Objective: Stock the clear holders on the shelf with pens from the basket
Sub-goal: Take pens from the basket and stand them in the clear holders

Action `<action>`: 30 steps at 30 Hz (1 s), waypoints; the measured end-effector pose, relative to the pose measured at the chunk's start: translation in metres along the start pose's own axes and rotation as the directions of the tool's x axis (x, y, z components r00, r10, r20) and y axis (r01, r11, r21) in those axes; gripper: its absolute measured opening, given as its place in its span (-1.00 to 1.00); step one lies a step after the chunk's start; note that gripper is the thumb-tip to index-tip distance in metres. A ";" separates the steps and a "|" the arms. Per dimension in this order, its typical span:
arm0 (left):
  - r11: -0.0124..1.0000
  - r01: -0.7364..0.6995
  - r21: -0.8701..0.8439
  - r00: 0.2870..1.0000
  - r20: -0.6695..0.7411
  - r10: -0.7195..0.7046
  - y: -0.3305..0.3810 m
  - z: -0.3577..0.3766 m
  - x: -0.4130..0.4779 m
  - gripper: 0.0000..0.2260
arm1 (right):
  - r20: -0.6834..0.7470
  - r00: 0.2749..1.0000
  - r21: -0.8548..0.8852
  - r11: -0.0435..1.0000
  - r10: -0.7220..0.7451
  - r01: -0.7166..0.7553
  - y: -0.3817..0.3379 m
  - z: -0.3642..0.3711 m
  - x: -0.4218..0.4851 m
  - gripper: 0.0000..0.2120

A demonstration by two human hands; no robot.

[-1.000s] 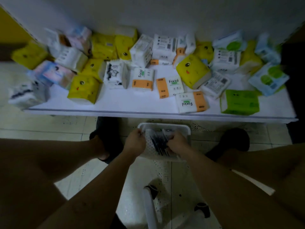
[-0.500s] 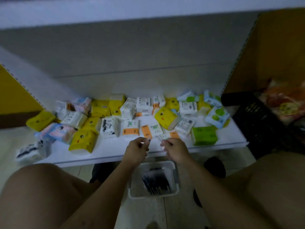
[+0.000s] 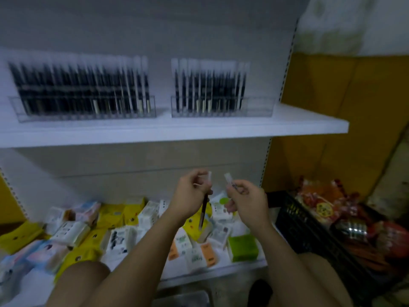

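Observation:
My left hand [image 3: 190, 194] holds a dark pen [image 3: 204, 211] upright, its white cap end up near my thumb. My right hand [image 3: 243, 200] is closed on a second pen [image 3: 229, 180], of which only the white top shows. Both hands are raised in front of the lower shelf, below the upper shelf [image 3: 177, 131]. Two clear holders stand on that shelf: the left holder [image 3: 84, 111] is packed with dark pens, the right holder [image 3: 221, 108] has pens on its left part and bare slots at its right end. The basket's rim [image 3: 188, 294] peeks in at the bottom edge.
The lower shelf [image 3: 194, 271] is covered with several tissue packs, yellow, white and green. A black crate [image 3: 309, 231] with red packaged goods stands on the right. A yellow panel [image 3: 332, 129] flanks the shelving. My knees fill the bottom corners.
My view has swung up from the basket on the floor to the upper shelf. Both hands left the basket and rose, each with a pen.

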State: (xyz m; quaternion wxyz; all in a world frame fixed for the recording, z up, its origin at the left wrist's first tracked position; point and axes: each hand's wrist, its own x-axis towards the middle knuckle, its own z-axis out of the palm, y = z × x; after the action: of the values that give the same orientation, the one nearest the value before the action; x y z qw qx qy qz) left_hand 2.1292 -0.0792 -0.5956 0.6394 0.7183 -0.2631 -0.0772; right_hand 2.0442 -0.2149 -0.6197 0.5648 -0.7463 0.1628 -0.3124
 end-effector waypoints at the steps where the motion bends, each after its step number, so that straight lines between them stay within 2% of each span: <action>1: 0.998 -0.055 -0.009 0.998 -0.004 0.055 0.015 0.001 0.002 -0.78 | -0.028 0.998 -0.051 0.997 -0.050 0.049 -0.012 -0.006 0.004 -0.87; 5: 0.975 -0.222 0.002 0.975 0.020 0.221 0.068 0.009 0.007 -0.75 | -0.031 0.982 -0.191 0.965 -0.188 0.178 -0.059 -0.028 0.023 -0.82; 7: 0.963 -0.269 0.020 0.962 0.048 0.268 0.090 0.013 0.012 -0.77 | -0.034 0.975 -0.201 0.957 -0.220 0.209 -0.078 -0.039 0.032 -0.76; 10: 0.942 -0.330 0.060 0.943 0.053 0.327 0.119 0.018 0.025 -0.81 | -0.064 0.958 -0.119 0.955 -0.279 0.271 -0.103 -0.052 0.041 -0.87; 12: 0.928 -0.360 0.099 0.933 0.047 0.357 0.135 0.021 0.035 -0.79 | -0.087 0.952 -0.053 0.955 -0.294 0.291 -0.116 -0.061 0.050 -0.86; 16: 0.895 -0.421 0.148 0.907 0.076 0.414 0.161 0.025 0.056 -0.74 | -0.107 0.932 -0.073 0.937 -0.347 0.341 -0.139 -0.075 0.071 -0.82; 20: 0.833 -0.494 0.249 0.865 0.047 0.499 0.186 0.028 0.081 -0.74 | -0.121 0.916 -0.048 0.924 -0.382 0.379 -0.158 -0.081 0.100 -0.76; 25: 0.794 -0.534 0.290 0.833 0.022 0.552 0.215 0.030 0.117 -0.71 | -0.114 0.876 -0.044 0.883 -0.468 0.467 -0.178 -0.086 0.141 -0.61; 30: 0.752 -0.550 0.363 0.810 0.011 0.587 0.231 0.033 0.156 -0.78 | -0.085 0.869 -0.105 0.872 -0.487 0.478 -0.192 -0.085 0.188 -0.64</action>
State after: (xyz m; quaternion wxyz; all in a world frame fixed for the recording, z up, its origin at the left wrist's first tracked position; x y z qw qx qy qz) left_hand 2.1827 -0.1933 -0.3448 0.5075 0.7086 -0.4448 0.2062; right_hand 2.1089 -0.3306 -0.3714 0.4287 -0.7672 0.0139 -0.4769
